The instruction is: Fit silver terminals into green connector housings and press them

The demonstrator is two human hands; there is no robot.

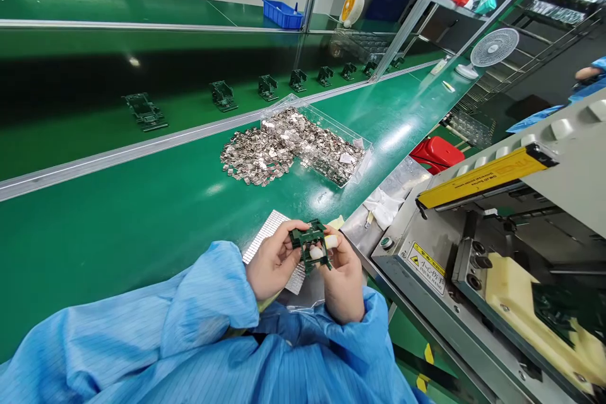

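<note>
Dark green, open-framed plastic part (311,241) is sitting between your left hand (271,265) and right hand (345,274), both pinching opposite sides; its legged end is pointing toward your body, long axis unclear. Beyond, silvery metal pieces (259,153) are lying in and beside a clear plastic tray (348,129).

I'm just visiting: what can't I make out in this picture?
All in the head view:
Green part: its far side faces away; the left hand and right hand cover its edges.
Patterned sheet: partly covered by the left hand.
Metal pieces: too small and heaped to count.
Another person: mostly cut off by the right edge.
</note>
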